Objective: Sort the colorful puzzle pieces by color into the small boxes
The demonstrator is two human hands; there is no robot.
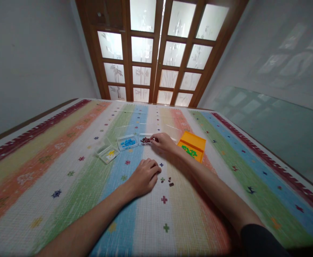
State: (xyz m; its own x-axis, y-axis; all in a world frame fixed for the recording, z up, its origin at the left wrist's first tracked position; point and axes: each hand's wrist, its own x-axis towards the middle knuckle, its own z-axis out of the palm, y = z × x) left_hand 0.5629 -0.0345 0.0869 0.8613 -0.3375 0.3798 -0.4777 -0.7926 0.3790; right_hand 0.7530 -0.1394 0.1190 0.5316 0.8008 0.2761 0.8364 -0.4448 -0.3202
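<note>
My right hand reaches over the right end of a clear box of small dark brown bricks. Its thumb and fingers are pinched together at the bricks, and whatever is between them is too small to make out. On the striped cloth rests my left hand, its fingers curled under and closed; the inside of the hand is hidden. Just right of it lie a few loose brown pieces and a larger brown brick.
Left of the brown bricks stand a clear box of blue bricks and one with yellow and white pieces. An open orange case with green pieces lies beyond my right forearm. The striped tablecloth covers the table; wooden glass doors stand behind.
</note>
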